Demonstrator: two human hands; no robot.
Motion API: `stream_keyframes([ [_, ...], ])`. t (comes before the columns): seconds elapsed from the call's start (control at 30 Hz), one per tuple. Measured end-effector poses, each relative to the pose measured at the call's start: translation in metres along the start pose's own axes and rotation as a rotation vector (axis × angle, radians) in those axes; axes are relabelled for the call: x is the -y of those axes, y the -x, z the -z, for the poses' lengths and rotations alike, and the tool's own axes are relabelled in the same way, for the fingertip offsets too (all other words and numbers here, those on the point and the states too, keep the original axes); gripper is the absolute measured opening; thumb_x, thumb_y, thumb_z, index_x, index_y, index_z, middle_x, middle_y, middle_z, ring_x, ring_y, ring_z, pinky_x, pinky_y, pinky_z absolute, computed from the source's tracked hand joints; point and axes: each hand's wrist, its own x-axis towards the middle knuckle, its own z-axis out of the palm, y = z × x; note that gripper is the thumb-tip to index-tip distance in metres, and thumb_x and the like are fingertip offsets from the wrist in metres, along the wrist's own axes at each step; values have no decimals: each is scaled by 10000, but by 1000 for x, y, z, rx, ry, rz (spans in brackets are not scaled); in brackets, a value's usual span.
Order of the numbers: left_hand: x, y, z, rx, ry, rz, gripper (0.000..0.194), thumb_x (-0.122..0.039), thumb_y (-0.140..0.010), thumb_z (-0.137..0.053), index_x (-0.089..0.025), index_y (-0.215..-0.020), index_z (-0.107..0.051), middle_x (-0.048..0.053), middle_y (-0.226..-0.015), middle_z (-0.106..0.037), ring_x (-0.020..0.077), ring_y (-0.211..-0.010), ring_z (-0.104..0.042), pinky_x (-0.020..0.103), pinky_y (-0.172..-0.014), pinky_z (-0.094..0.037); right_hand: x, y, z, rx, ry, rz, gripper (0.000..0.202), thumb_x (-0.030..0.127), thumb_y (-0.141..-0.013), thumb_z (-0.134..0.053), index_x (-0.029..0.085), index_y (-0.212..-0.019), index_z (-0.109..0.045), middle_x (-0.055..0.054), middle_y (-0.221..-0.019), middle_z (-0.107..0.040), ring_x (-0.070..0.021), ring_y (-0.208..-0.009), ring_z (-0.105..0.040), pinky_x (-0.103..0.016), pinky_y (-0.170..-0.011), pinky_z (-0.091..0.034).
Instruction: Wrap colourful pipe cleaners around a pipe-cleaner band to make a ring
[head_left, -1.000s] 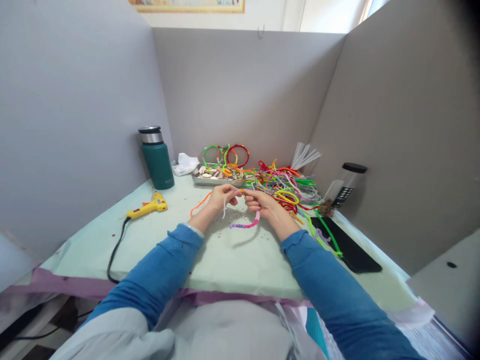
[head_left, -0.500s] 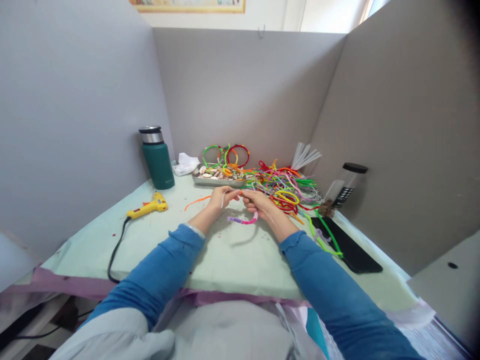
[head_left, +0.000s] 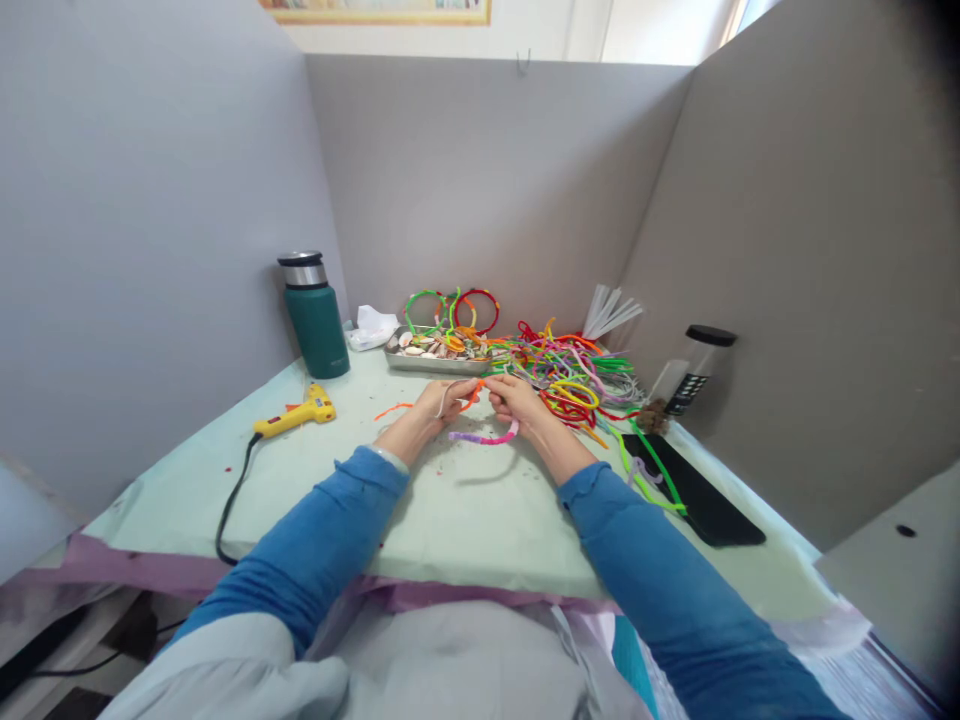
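Note:
Over the middle of the table my left hand point(head_left: 441, 402) is closed, pinching an orange pipe cleaner point(head_left: 393, 410) whose loose end sticks out to the left. A thin white strand point(head_left: 442, 399) runs across its fingers. My right hand point(head_left: 519, 402) is closed at the same spot, fingertips nearly touching the left ones, gripping a curved strip wrapped in pink and purple pipe cleaner point(head_left: 487, 438). That strip hangs below the right hand and bends leftward. Orange windings show between the fingertips; the exact hold there is partly hidden by the fingers.
Behind my hands stand a metal tray point(head_left: 435, 366) of shells and several pipe-cleaner rings point(head_left: 477, 312). A heap of coloured pipe cleaners point(head_left: 570, 370) lies to the right, beside a black phone-like slab point(head_left: 709, 495). Left are a yellow glue gun point(head_left: 296, 412) and a green bottle point(head_left: 315, 325).
The fingertips have parted slightly, showing more orange between them. The loose orange end has shifted a little right, and the pink and purple strip has moved slightly.

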Motion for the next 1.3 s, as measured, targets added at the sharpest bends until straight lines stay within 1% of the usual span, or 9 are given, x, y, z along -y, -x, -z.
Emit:
stream_keyframes([
  [0.13, 2, -2, 2, 44, -6, 5, 344, -461, -691, -695, -151, -693, -546, -85, -462, -244, 38, -398, -130, 250, -403, -62, 0, 1, -1, -14, 48, 52, 217, 331, -731, -650, 181, -791, -504, 85, -485, -415, -26, -347, -235, -174, -350, -131],
  [0.27, 3, -5, 6, 42, -114, -36, 330, -456, -721, -660, -130, -751, -615, -70, -453, -310, 42, -408, -162, 247, -412, -108, 1, 0, 0, -33, 79, 77, 199, 334, -736, -632, 176, -772, -516, 84, -471, -408, -28, -342, -227, -185, -353, -126],
  [0.37, 7, -10, 11, -7, -329, -121, 362, -436, -672, -689, -105, -819, -685, -31, -493, -465, 56, -437, -310, 227, -447, -238, 1, 0, 2, -50, 84, 61, 217, 339, -722, -649, 175, -779, -518, 88, -462, -400, -27, -335, -215, -191, -353, -113],
  [0.5, 9, -16, 17, -76, -549, -245, 376, -394, -665, -674, -103, -897, -727, 67, -773, -690, 163, -686, -565, 272, -646, -416, 1, -1, 4, -48, 81, 33, 242, 333, -699, -671, 171, -810, -529, 92, -459, -400, -25, -329, -207, -193, -351, -98],
  [0.63, -1, -14, 21, -219, -747, -257, 280, -311, -716, -628, -136, -900, -745, 73, -841, -720, 187, -777, -600, 273, -706, -430, 0, -2, 5, -54, 74, 23, 208, 309, -709, -653, 168, -794, -526, 89, -459, -395, -24, -332, -207, -190, -353, -99],
  [0.77, -11, -10, 22, -276, -603, -185, 358, -338, -792, -536, -119, -1017, -707, 77, -875, -724, 122, -590, -556, 241, -577, -423, -1, -3, 6, -70, 86, 28, 163, 283, -727, -629, 166, -756, -519, 83, -467, -390, -27, -340, -221, -192, -357, -112],
  [0.83, -11, -9, 21, -265, -569, -182, 407, -395, -810, -509, -111, -1030, -699, 82, -882, -724, 114, -555, -542, 240, -548, -420, -1, -3, 6, -77, 99, 27, 154, 272, -729, -626, 164, -733, -515, 81, -471, -388, -27, -345, -223, -194, -359, -117],
  [1.03, 0, -14, 19, -97, -789, -248, 398, -337, -686, -664, -133, -1024, -709, 74, -1027, -710, 188, -880, -631, 245, -753, -470, -3, -3, 5, -87, 143, 39, 144, 265, -721, -624, 165, -708, -521, 80, -465, -377, -32, -347, -215, -206, -361, -116],
  [1.3, 3, -17, 17, -77, -886, -252, 303, -283, -744, -571, -139, -960, -728, 64, -955, -726, 189, -869, -637, 246, -754, -482, -6, -3, 3, -58, 199, 32, 188, 325, -715, -639, 175, -718, -525, 83, -474, -395, -35, -360, -211, -209, -361, -125],
])
